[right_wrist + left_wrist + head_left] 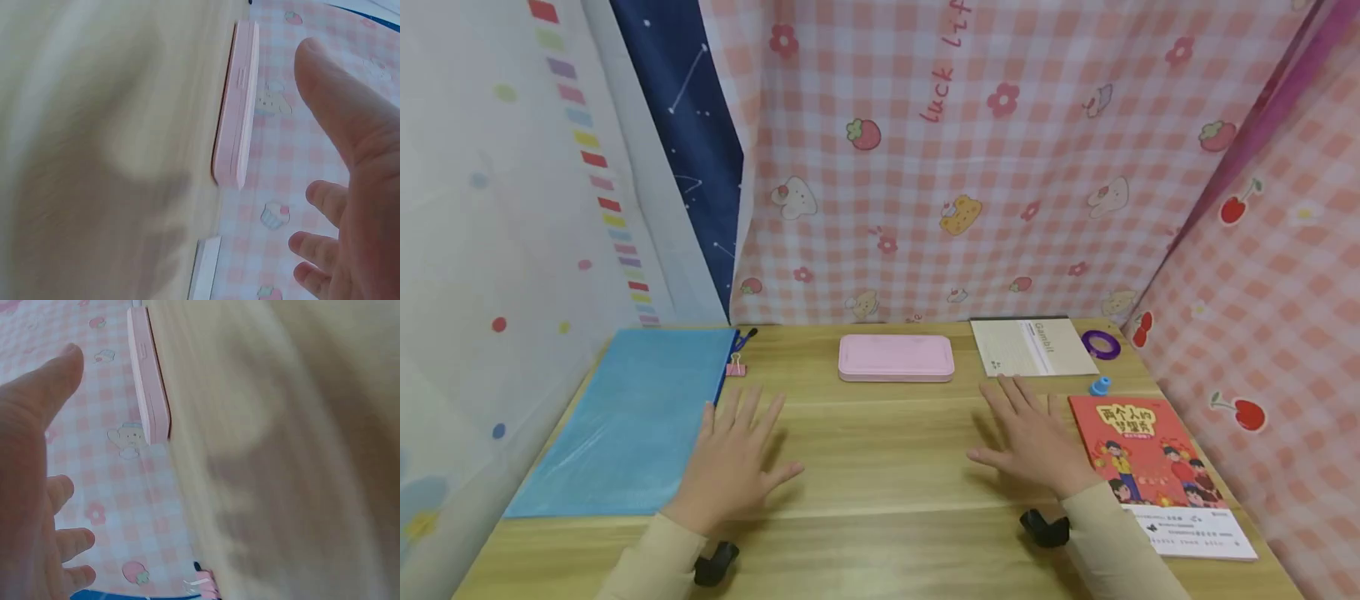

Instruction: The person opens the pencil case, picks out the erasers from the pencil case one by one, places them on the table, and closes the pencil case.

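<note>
My left hand [733, 467] is held over the table with fingers spread and nothing in it, beside the right edge of a blue folder [632, 425]. On the other side my right hand [1033, 442] is likewise spread and holds nothing, near the left edge of a red illustrated book [1157, 458]. Both hands cast shadows on the wood below them. A closed pink pencil case [896, 358] lies beyond and between the hands; each wrist view shows its side, in the left one the case [149, 375] and in the right one the case [236, 106].
At the folder's right edge are a pink binder clip [737, 368] and a dark, slim item [745, 338]. Back right lie a Gambit notebook [1033, 346], a purple tape roll [1101, 344] and a small blue object [1100, 386]. Checked cloth [925, 167] hangs behind the wooden table [880, 483].
</note>
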Demonstrator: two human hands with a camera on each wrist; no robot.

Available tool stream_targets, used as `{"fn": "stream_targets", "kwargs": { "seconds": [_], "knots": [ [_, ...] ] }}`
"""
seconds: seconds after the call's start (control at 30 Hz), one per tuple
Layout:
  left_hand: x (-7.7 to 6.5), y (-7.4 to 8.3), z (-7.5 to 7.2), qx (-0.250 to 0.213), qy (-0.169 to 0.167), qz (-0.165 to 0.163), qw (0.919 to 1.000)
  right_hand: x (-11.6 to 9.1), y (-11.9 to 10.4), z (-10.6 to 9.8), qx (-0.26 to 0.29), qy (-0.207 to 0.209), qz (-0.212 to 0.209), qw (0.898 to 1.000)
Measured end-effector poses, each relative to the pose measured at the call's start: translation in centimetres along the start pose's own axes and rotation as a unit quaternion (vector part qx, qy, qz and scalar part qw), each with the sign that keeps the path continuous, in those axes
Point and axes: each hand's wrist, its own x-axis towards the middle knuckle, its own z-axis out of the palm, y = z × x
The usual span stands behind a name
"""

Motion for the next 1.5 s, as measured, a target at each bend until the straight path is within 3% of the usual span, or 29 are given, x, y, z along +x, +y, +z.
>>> {"fn": "stream_targets", "kwargs": {
  "seconds": [0.23,0.4,0.67,0.83,1.0,1.17,1.5],
  "knots": [
    [4.5,0.1,-0.3,0.004,-0.006,0.048,0.9988,5.1,-0.9,0.5,0.002,0.004,-0.046,0.999],
    [8.3,1.0,0.1,0.008,-0.036,0.062,0.9974,8.7,-0.7,1.8,0.017,-0.018,-0.061,0.998],
    [14.6,3.3,3.1,-0.013,-0.101,0.085,0.9911,13.2,-0.7,3.1,-0.005,-0.070,-0.074,0.995],
    [17.3,3.9,5.4,-0.023,-0.141,0.088,0.9857,15.3,-0.9,3.6,-0.017,-0.096,-0.078,0.992],
    [18.5,3.6,6.9,-0.033,-0.164,0.061,0.9840,16.7,-0.6,4.3,-0.025,-0.111,-0.068,0.991],
    [18.3,3.4,6.8,-0.042,-0.189,0.039,0.9804,17.3,-0.4,4.2,-0.004,-0.111,-0.079,0.991],
    [17.0,3.5,7.2,-0.055,-0.139,0.044,0.9878,16.2,-1.7,4.5,-0.033,-0.106,-0.062,0.992]
  ]
}}
